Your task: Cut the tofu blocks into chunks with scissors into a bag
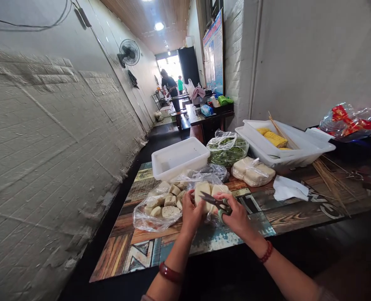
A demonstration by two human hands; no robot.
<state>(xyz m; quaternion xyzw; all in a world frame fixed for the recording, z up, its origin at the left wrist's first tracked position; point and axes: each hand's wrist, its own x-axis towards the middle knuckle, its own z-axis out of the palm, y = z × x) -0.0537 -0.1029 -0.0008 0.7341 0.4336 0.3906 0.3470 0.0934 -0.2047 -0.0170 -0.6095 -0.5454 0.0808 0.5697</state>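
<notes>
From the bottom edge of the frame two bare forearms reach up and inward, a dark red bangle (170, 273) on the left wrist and a red beaded bracelet (266, 252) on the right. The left hand (193, 213), just below the frame's centre, is bent with its thumb towards the right, gripping the left side of a pale block (201, 193). The right hand (235, 213) lies to its right, angled up and left, fingers curled around the handles of a pair of scissors (209, 198). These have dark metal blades and greenish handles; their long axis slants from lower right to upper left, tips pointing up-left across the block's face. Whether the blades touch it cannot be told. The block is smooth, cream-coloured and round-cornered, its longer side running roughly up and down the frame; a second pale block (220, 191) sits just right of it. Left of the hands, a clear plastic bag (156, 225) holds chunky pale pieces (170, 200). Beyond lie a white tub (180, 152), bagged greens (227, 151) and, at right, a white tray (310, 146) with yellow corn (275, 139).
</notes>
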